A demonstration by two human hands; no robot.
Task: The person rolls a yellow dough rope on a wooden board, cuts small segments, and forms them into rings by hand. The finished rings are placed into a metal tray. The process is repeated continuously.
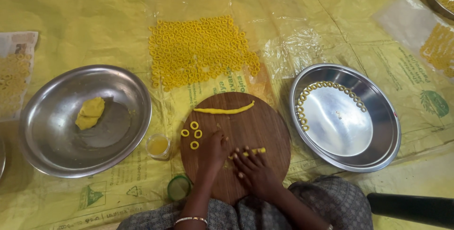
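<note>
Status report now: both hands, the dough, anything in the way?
Left hand and right hand flat on round wooden board, rolling yellow dough strip. Finished dough rope and four dough rings lie ahead, apart. Nothing blocking.

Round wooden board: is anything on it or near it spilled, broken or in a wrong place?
Nothing stands out. The round wooden board holds one dough rope and four neat dough rings; both hands, left hand and right hand, roll another dough piece. The small cup beside it stands upright.
</note>
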